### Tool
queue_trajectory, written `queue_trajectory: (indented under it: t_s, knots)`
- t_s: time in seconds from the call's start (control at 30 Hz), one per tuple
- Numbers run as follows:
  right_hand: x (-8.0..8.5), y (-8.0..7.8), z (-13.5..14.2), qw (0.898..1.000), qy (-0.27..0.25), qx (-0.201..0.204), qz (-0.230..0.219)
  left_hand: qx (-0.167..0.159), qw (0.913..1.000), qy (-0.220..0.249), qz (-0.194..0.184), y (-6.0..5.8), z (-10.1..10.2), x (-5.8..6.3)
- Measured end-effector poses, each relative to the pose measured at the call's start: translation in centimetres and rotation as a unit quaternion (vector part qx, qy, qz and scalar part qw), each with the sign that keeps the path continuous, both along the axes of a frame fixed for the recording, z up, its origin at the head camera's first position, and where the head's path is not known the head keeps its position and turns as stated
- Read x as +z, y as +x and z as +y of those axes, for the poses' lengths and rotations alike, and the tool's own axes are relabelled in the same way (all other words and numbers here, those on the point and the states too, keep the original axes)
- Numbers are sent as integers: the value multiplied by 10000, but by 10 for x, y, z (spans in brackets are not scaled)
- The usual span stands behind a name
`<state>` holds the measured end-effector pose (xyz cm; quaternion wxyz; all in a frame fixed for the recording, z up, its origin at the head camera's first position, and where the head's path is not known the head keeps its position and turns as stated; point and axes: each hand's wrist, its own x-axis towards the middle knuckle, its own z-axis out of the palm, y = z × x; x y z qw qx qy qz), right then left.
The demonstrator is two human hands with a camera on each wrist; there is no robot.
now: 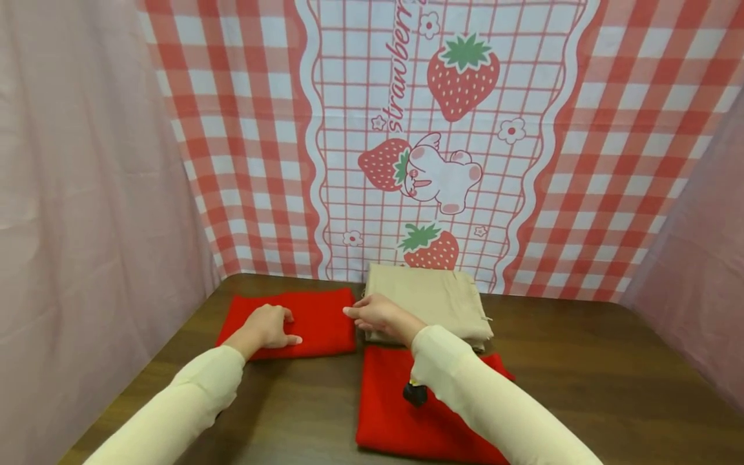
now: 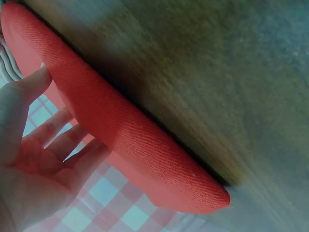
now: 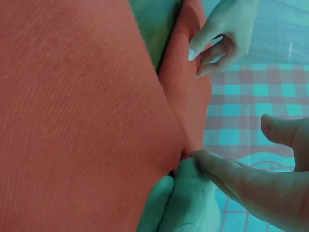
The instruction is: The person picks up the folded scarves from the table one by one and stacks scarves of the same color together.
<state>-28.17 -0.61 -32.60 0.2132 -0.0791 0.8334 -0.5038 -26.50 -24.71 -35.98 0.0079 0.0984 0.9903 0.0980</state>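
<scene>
On the left of the table lies a folded red cloth [image 1: 322, 326]. My left hand [image 1: 266, 326] rests on its top, with thumb and fingers spread apart. In the left wrist view, the fingertips of the left hand [image 2: 53, 150] touch the red fabric [image 2: 120, 130]. At that cloth's right edge is my right hand [image 1: 380, 315], its fingers extended beside a folded beige cloth [image 1: 430, 300] with fringed edges. The right wrist view shows the fingers of the right hand [image 3: 260, 186] where the red and beige cloths meet; nothing is gripped.
A second folded red cloth [image 1: 389, 407] lies nearer on the brown wooden table [image 1: 599, 374], partly under my right forearm. A black device [image 1: 415, 393] hangs at the right wrist. Behind the table hangs a strawberry-print checked curtain [image 1: 616, 129]; pink drapes [image 1: 87, 194] flank it.
</scene>
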Motion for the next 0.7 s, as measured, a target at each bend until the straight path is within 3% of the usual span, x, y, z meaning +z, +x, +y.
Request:
queue_trajectory:
  t_s: [0.23, 0.47, 0.7]
  knots:
    - [-9, -3, -5, 9990, -201, -211, -342, 86, 10000, 3, 32, 9, -1, -3]
    - [-18, -15, 2, 9949, -589, -285, -773, -37, 9998, 1, 194, 11, 2, -3]
    - [-19, -24, 3, 9915, -396, -162, -1231, 37, 9999, -58, 131, 11, 2, -2]
